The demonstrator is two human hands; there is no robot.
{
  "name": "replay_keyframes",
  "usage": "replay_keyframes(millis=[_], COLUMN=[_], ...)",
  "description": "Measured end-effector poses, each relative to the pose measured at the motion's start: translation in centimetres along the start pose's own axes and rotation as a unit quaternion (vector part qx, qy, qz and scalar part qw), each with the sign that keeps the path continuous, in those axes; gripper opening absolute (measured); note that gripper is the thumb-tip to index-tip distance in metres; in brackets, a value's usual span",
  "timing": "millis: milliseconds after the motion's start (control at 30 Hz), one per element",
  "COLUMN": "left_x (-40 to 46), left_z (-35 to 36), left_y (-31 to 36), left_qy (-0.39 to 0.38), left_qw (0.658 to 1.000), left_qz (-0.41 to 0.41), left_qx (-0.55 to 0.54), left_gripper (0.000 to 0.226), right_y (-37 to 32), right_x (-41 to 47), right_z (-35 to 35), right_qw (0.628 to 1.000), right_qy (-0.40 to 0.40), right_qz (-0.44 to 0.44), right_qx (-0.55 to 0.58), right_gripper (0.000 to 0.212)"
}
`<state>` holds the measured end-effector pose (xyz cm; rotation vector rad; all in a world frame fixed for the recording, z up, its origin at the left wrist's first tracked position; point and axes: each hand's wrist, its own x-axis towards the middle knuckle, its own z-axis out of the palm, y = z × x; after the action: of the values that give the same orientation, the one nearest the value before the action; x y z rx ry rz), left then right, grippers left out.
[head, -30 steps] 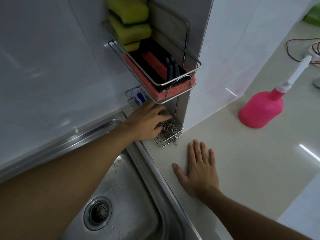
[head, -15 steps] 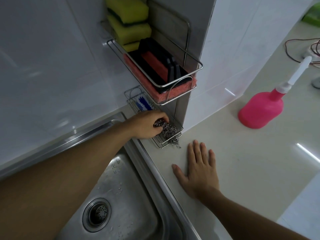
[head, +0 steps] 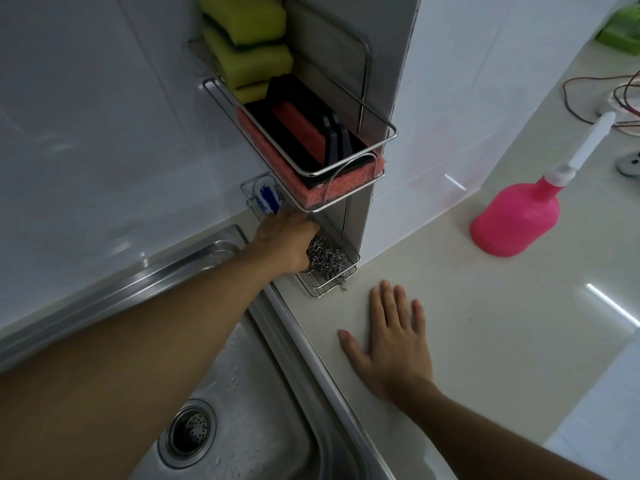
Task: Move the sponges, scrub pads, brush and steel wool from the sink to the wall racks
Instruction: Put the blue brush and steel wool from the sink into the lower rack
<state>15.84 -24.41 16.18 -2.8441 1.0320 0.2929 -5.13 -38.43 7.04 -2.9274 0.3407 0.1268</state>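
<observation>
My left hand point(head: 285, 242) is closed around a ball of steel wool point(head: 327, 261) that rests in the small lower wire rack point(head: 329, 289) by the counter. A strand of the wool hangs over the rack's front. Above it, the middle wire rack point(head: 384, 133) holds pink-and-black scrub pads point(head: 332, 190). Yellow-green sponges point(head: 242, 39) are stacked in the top rack. A blue-and-white brush point(head: 266, 199) stands in a small wire holder on the wall. My right hand point(head: 394, 344) lies flat on the counter, fingers spread, holding nothing.
The steel sink point(head: 263, 420) with its drain point(head: 188, 433) is below my left arm, wet with drops. A pink squeeze bottle point(head: 516, 220) lies on the pale counter at right. Red cables point(head: 595, 95) and a green object point(head: 623, 29) sit at the far right.
My left hand drew back slightly, then pushed the steel wool further into the lower rack. My right hand stayed flat on the counter.
</observation>
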Motion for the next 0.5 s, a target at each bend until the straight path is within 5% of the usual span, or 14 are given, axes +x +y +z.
replay_keyframes(millis=[200,500], left_x=[-0.8,-1.2], left_z=[-0.6,-2.5], left_y=[0.5,0.9], left_qy=[-0.034,-0.088], left_qw=[0.994,0.995], left_qz=[-0.014,-0.019], left_qx=[-0.107,-0.051], left_gripper=[0.040,0.047], right_y=[0.0,0.0], right_x=[0.0,-0.1], right_z=[-0.1,-0.3], right_qw=[1.000,1.000], right_qy=[-0.009,-0.011], right_qz=[0.000,-0.001], right_qx=[-0.005,-0.005], right_gripper=[0.096,0.096])
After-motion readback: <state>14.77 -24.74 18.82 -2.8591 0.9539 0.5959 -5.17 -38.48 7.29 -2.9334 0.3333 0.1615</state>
